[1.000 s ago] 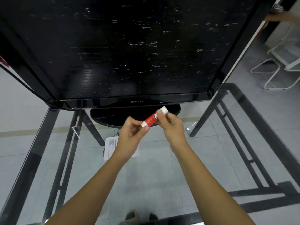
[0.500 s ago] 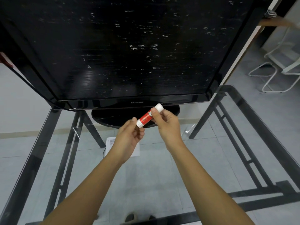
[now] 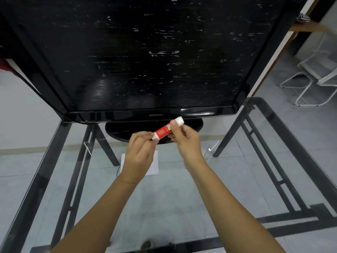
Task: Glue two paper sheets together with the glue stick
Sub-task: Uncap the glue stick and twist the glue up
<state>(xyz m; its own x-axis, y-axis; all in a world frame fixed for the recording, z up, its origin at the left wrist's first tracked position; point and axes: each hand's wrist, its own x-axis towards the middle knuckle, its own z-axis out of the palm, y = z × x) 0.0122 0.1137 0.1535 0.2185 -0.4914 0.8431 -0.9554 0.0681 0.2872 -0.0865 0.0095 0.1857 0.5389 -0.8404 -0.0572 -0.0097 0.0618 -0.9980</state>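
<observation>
A red glue stick (image 3: 164,131) with white ends is held in the air in front of the TV base, tilted up to the right. My right hand (image 3: 186,138) grips its upper half. My left hand (image 3: 140,148) pinches its lower white end with the fingertips. A white paper sheet (image 3: 154,164) lies flat on the glass table beneath my left hand, mostly hidden by it. I cannot tell whether it is one sheet or two.
A large black TV (image 3: 145,57) stands on an oval base (image 3: 193,126) at the back of the glass table (image 3: 182,198), whose black frame (image 3: 284,152) shows through. White chairs (image 3: 310,83) stand on the tiled floor to the right.
Both hands and the glue stick stay together in front of the TV base with only a slight shift. My left fingertips have closed more tightly over the lower white end.
</observation>
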